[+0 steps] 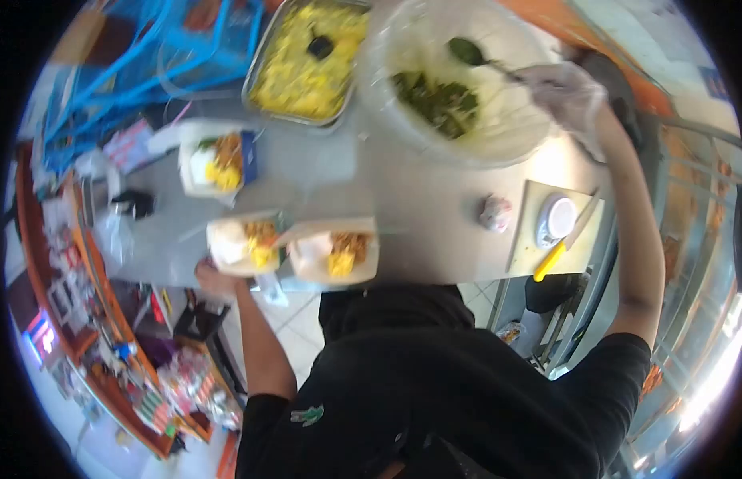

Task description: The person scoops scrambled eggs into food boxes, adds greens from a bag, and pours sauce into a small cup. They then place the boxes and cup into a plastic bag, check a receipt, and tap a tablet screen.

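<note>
My right hand [564, 96], in a clear plastic glove, is closed on the handle of a spoon [467, 52]. The spoon's dark bowl hangs over a large white tub [511, 132] lined with clear plastic. Cooked leafy greens [439, 104] lie at the bottom of that tub. At the table's front edge, my left hand [217, 279] is beside an open paper food box [226, 243] with rice, yellow food and brown shreds; its fingers are blurred. A second such box [307, 259] stands just right of it. Farther back sits a third box [197, 172] with similar food and some greens.
A metal tray of yellow food [303, 76] with a dark utensil stands beside the tub. Blue plastic crates [159, 68] are at the back left. On the right, a cutting board [521, 247] carries a small round white-lidded container [559, 218] and a yellow-handled knife [550, 262].
</note>
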The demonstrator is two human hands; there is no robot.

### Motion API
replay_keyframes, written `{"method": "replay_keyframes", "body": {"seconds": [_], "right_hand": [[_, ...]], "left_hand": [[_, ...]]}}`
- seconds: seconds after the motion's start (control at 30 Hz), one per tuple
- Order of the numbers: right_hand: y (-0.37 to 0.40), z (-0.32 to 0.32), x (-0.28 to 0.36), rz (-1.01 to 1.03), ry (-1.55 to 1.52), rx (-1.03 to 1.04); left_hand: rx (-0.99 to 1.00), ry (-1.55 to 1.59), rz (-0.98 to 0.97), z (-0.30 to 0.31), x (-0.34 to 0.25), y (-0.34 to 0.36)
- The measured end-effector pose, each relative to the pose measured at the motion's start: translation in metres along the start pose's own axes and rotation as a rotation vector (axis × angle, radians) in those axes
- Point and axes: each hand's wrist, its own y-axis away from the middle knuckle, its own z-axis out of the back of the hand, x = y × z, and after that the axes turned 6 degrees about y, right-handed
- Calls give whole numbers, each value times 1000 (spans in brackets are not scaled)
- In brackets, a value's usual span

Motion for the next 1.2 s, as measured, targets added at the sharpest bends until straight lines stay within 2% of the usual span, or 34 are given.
{"method": "replay_keyframes", "body": {"seconds": [0.03, 0.07, 0.1, 0.17, 0.23, 0.3, 0.37, 0.43, 0.5, 0.53, 0.6, 0.67, 0.7, 0.77, 0.87, 0.93, 1.03, 1.07, 1.13, 1.2], "right_hand": [[14, -5, 9, 24, -58, -51], [25, -8, 16, 16, -87, -85], [44, -8, 42, 36, -212, 27], [73, -19, 60, 46, -263, 66], [104, -51, 71, 19, -293, 33], [141, -87, 102, -12, -502, 62], [160, -127, 108, 2, -514, 239], [181, -173, 128, -76, -640, 285], [192, -214, 143, -150, -607, 321], [193, -240, 138, -127, -535, 275], [180, -285, 128, -100, -460, 161], [173, -320, 117, -114, -439, 73], [168, -340, 104, -97, -369, 33], [150, -365, 90, -37, -241, -72], [154, -381, 110, 257, 3, -314], [154, -399, 111, 409, 211, -411], [159, -419, 126, 180, 495, -301], [159, -422, 125, 195, 521, -284], [168, -416, 124, 228, 423, -355], [183, -401, 125, 222, 348, -371]], "left_hand": [[-176, -123, -121, -20, 9, 4], [-85, 9, 85, -16, 1, 1], [-12, 152, 295, 1, -14, 2], [133, 281, 304, 66, -50, -10], [143, 333, 308, 68, -50, -10], [132, 372, 313, 66, -49, -9], [109, 390, 313, 65, -50, -9], [119, 463, 329, 63, -48, -10], [100, 595, 331, 63, -40, -5], [-74, 755, 283, 71, -40, -1], [-303, 856, -1, 116, -48, 9], [-104, 1300, -441, 152, -74, 46], [43, 1236, -632, 182, -90, 56], [289, 908, -668, 221, -124, 67], [195, 808, -646, 193, -154, 81], [211, 877, -656, 195, -151, 80], [265, 1027, -609, 202, -129, 81], [283, 1088, -580, 204, -121, 80], [87, 1154, -488, 190, -95, 81], [29, 1138, -301, 169, -60, 65]]}}
